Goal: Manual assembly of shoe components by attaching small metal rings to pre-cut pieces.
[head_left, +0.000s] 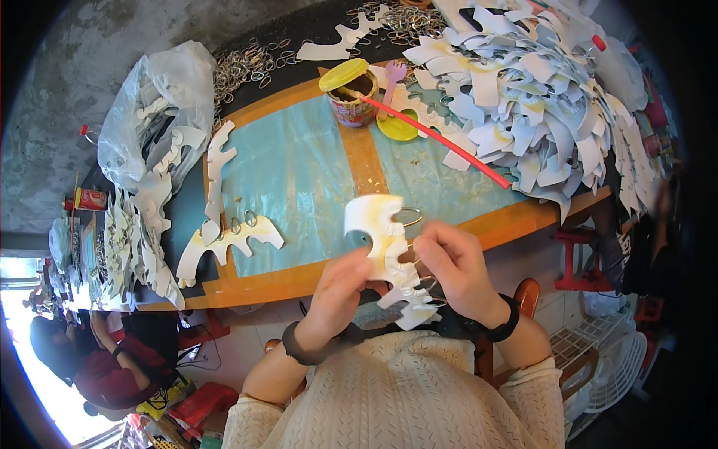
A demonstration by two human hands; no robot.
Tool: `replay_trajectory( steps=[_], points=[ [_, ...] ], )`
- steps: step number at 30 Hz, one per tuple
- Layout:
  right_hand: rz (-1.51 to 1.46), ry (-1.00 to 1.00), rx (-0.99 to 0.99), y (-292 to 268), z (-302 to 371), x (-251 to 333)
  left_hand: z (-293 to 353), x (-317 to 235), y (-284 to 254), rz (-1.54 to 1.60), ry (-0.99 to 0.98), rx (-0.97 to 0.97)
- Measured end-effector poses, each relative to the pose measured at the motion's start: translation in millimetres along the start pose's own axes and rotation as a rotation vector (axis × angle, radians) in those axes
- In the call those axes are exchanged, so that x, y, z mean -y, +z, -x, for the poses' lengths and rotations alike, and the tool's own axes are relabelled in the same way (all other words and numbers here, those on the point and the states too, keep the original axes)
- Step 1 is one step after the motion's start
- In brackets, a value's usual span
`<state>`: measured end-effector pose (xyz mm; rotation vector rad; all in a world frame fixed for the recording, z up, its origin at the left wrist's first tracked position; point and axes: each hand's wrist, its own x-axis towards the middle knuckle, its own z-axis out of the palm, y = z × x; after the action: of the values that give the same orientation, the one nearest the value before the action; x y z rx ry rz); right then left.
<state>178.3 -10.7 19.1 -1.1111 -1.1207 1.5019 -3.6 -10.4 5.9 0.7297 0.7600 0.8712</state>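
Just past the table's near edge, my left hand (342, 288) grips a white, scallop-edged cut-out piece (383, 238) with yellowish stains. Thin oval metal rings (410, 217) stick out from the notches on its right side. The fingers of my right hand (458, 268) are pinched together at that notched edge, on a metal ring that they partly hide. Another white cut-out piece (202, 251) with rings on it lies at the left of the blue-covered table (288, 183).
A tub (353, 112) of brown paste, a long red stick (456, 150) and a lilac fork (393, 78) stand farther back. White cut-outs (523, 97) heap up at right; metal rings (243, 71) lie behind. A plastic bag (161, 97) is at left; another person (112, 367) sits beyond.
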Motion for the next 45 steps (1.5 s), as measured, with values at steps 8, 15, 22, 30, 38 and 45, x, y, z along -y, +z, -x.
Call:
replay_trajectory(
  steps=[8,15,22,30,38,45],
  points=[
    [0.246,-0.156,-0.151,7,2,-9,-1,2,9,-0.138,0.064,-0.047],
    [-0.014,0.027,-0.048,3,0,4,0,2,10,-0.189,0.173,-0.006],
    [0.073,-0.051,-0.087,4,1,1,3,2,8,0.002,0.099,0.034],
    [0.211,-0.105,-0.05,3,1,4,1,3,14,-0.25,0.14,0.007],
    [0.336,-0.186,0.035,-3,-2,9,1,-8,7,-0.224,0.152,-0.017],
    [0.019,0.081,0.225,-7,-2,6,4,-4,0,-0.046,0.062,0.097]
  ],
)
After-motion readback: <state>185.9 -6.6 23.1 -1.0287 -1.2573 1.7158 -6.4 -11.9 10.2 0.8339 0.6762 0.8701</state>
